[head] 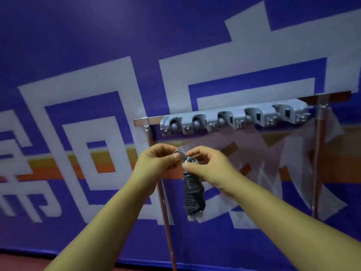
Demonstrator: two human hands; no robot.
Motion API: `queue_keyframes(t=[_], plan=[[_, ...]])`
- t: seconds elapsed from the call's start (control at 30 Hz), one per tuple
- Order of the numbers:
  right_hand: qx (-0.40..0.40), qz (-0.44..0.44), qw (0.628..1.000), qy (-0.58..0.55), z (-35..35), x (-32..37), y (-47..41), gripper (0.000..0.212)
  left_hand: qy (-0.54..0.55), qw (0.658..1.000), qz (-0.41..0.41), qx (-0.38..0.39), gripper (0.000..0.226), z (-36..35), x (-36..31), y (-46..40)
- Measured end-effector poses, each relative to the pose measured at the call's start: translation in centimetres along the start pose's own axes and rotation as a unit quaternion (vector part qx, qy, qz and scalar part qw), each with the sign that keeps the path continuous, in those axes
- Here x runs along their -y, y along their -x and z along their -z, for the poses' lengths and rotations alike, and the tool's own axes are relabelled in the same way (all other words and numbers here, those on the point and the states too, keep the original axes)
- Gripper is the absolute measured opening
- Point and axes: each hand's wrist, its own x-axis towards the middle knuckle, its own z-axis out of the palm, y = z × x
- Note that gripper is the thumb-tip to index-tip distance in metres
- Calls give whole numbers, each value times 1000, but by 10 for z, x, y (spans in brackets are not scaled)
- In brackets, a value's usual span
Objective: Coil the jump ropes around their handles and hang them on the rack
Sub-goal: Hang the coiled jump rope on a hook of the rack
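A jump rope [193, 194] hangs upright in front of me, its dark grey cord coiled tightly around pale handles whose tips show at the bottom. My right hand [207, 167] pinches the top of the bundle. My left hand [156, 163] pinches a short grey loop of cord sticking out at the top. Both hands meet just below the grey plastic rack [234, 119], a bar of several clip holders with small hooks, fixed on a metal frame. Nothing hangs on the rack.
The metal frame [140, 121] stands on thin upright legs [164, 202] against a purple wall with white and orange graphics. Clear plastic film [289, 153] drapes behind the frame. A strip of reddish floor [23, 263] shows at the lower left.
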Motion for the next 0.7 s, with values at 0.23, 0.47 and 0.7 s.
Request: queue_keyframes(t=[0.23, 0.47, 0.7], plan=[[-17, -64, 991, -117, -55, 2, -78, 9, -11, 995, 10, -99, 9, 47, 4, -62], [-55, -93, 982, -152, -57, -15, -124, 15, -40, 994, -6, -105, 6, 46, 21, -113], [-54, -101, 980, -163, -57, -33, -142, 13, -41, 997, -9, -68, 8, 50, 34, -127]])
